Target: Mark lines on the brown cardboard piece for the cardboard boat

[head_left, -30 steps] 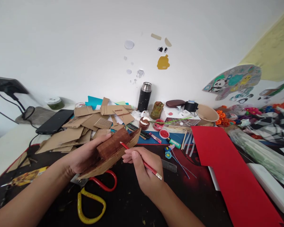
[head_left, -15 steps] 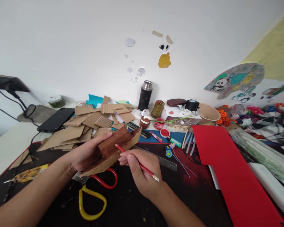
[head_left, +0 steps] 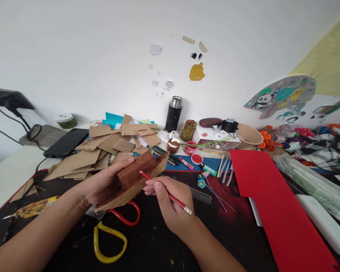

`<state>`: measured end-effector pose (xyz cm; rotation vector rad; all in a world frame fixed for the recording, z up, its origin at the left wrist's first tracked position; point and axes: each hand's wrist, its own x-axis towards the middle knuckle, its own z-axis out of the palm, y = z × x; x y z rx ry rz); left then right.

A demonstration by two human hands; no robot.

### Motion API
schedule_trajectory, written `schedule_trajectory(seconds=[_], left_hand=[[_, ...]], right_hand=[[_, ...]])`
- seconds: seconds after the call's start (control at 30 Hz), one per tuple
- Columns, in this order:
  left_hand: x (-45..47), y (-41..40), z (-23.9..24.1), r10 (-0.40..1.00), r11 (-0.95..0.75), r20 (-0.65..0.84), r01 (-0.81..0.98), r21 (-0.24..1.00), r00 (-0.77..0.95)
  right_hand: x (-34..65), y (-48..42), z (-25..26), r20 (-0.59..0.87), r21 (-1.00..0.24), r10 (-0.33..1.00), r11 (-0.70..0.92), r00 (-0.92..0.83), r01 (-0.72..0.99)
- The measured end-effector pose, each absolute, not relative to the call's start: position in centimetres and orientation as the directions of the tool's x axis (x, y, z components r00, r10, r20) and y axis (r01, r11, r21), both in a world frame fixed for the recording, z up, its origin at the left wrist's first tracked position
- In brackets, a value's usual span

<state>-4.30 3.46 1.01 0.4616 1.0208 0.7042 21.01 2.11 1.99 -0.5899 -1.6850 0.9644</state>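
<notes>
We hold a small brown-painted cardboard model, shaped like a box set on a long pointed base (head_left: 137,170), in our left hand (head_left: 102,183), which grips it from its left side, thumb along the top edge; it is tilted and raised above the black mat (head_left: 147,243) on the white table (head_left: 8,170). Our right hand (head_left: 172,200) is closed around a thin red pencil with a pale end (head_left: 181,204), its tip at the box's brown face, though we cannot tell whether it touches. Beneath the model lie scissors with one red and one yellow handle (head_left: 96,240), and a grey metal ruler (head_left: 202,196) reaches out from behind our right hand. Beyond the left hand we see a heap of flat tan cardboard pieces (head_left: 109,144); right of the right hand lies a large bright red sheet (head_left: 272,196). Near the wall, a black flask with a silver top (head_left: 173,117) stands upright.
</notes>
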Motion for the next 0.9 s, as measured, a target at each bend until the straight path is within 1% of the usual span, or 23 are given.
schedule_trajectory(seconds=[0.3, 0.6, 0.73, 0.9], left_hand=[[-4.28, 3.32, 1.46, 0.728, 0.684, -0.579, -0.341, 0.645, 0.366], [-3.88, 3.39, 1.77, 0.728, 0.686, -0.610, -0.361, 0.632, 0.314], [-3.87, 3.38, 1.82, 0.716, 0.697, -0.619, -0.372, 0.612, 0.324], [-4.00, 3.39, 1.78, 0.721, 0.693, -0.597, -0.366, 0.621, 0.352]], right_hand=[[21.05, 2.27, 1.94, 0.509, -0.855, 0.812, 0.514, -0.285, -0.061], [21.07, 2.49, 1.82, 0.490, -0.868, 0.835, 0.493, -0.252, -0.053], [21.15, 2.58, 1.68, 0.481, -0.873, 0.843, 0.486, -0.242, -0.043], [21.16, 2.63, 1.72, 0.472, -0.878, 0.851, 0.478, -0.229, -0.029]])
